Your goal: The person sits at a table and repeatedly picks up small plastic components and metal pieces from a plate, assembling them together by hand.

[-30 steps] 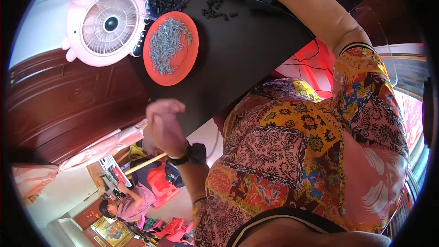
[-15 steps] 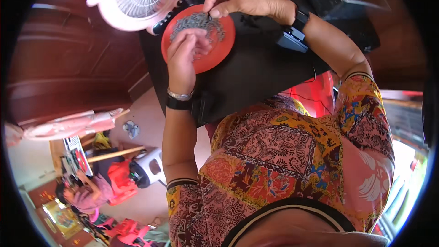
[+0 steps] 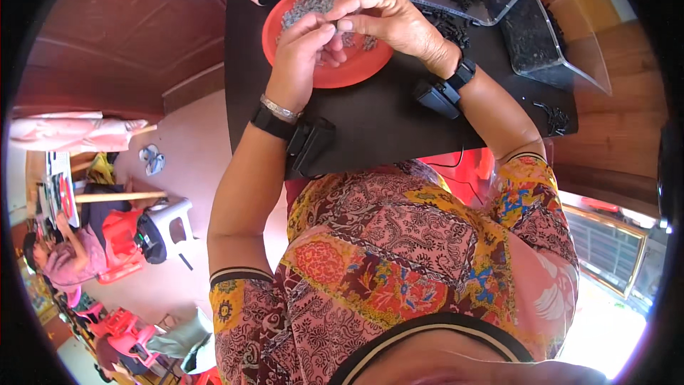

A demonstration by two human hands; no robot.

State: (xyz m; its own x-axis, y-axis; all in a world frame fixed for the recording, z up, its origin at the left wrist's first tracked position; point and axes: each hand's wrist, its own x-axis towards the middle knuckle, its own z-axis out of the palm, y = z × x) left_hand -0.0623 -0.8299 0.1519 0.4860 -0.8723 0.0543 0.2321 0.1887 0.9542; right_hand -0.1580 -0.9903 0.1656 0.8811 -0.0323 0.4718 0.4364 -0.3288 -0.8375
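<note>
Our left hand (image 3: 301,50) and right hand (image 3: 406,28) pinch a tiny piece (image 3: 336,25) over a round plate (image 3: 356,73) and matte table (image 3: 377,125) beside pale floor (image 3: 189,135).

L bare hand (image 3: 303,46) over near-left part of round red plastic plate (image 3: 356,68), fingers curled, R bare hand (image 3: 400,25) over its R side, both hands' fingertips close tog. above plate, grip unclear, arms (image 3: 246,185) bent
</note>
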